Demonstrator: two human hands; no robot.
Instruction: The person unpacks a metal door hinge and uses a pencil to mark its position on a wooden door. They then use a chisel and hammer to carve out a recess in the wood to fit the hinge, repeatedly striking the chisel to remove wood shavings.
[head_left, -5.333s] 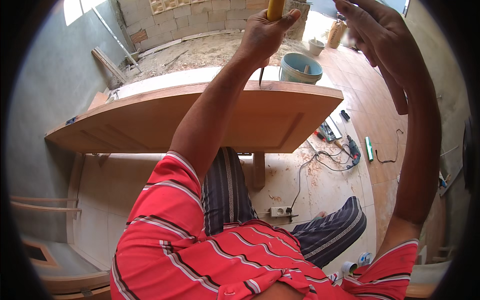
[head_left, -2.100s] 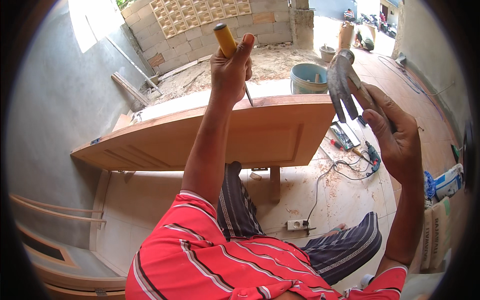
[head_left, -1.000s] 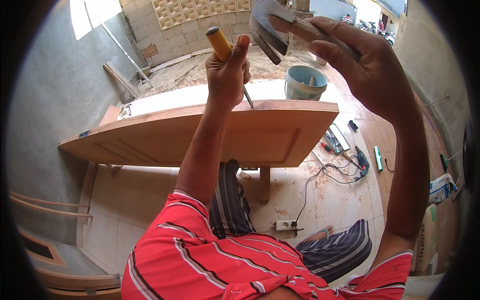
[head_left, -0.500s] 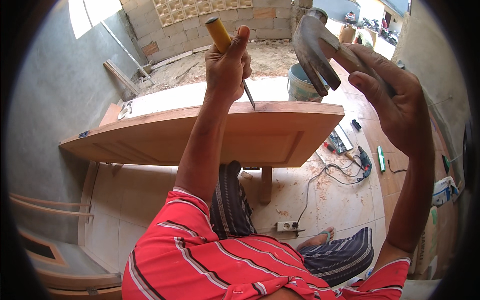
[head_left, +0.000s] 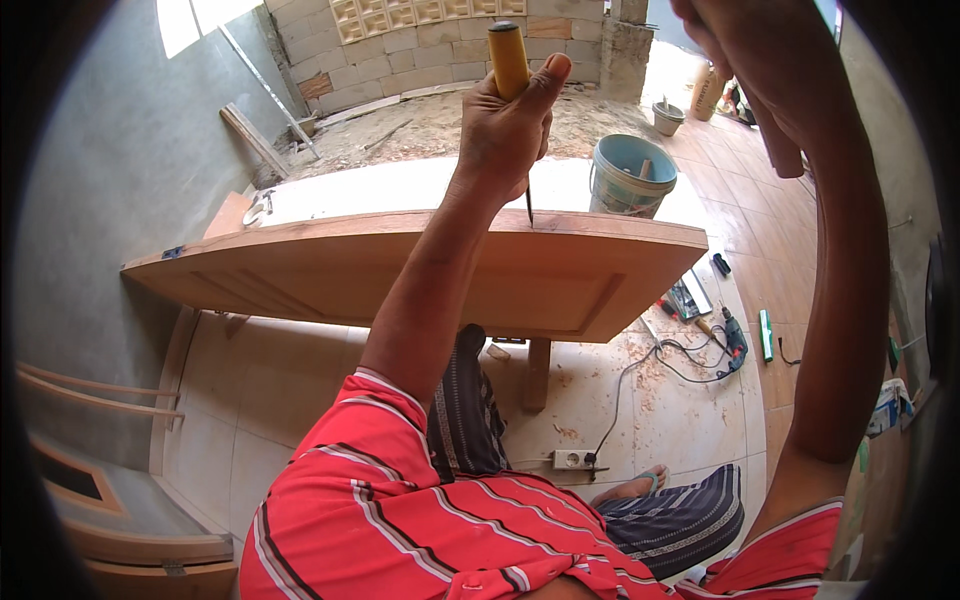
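Observation:
My left hand (head_left: 500, 140) is closed around the yellow handle of a chisel (head_left: 509, 62). Its blade points down, with the tip at the upper edge of a wooden door panel (head_left: 420, 275) that stands on its side. Raised at the upper right, my right hand (head_left: 785, 60) grips a hammer, whose wooden handle end (head_left: 783, 150) sticks out below the fingers. The hammer's head is outside the picture. A dark metal piece (head_left: 173, 252) sits at the door's left end.
Behind the door stands a blue-green bucket (head_left: 634, 178); a smaller bucket (head_left: 668, 118) is farther back. On the tiled floor lie a corded drill (head_left: 735, 338), wood shavings (head_left: 655, 385) and a power socket strip (head_left: 574, 460). A wooden block (head_left: 536, 375) is below the door.
My right hand has risen with the hammer, taking its head out of view. My left hand holds the chisel more upright and slightly farther right, its tip still at the door edge.

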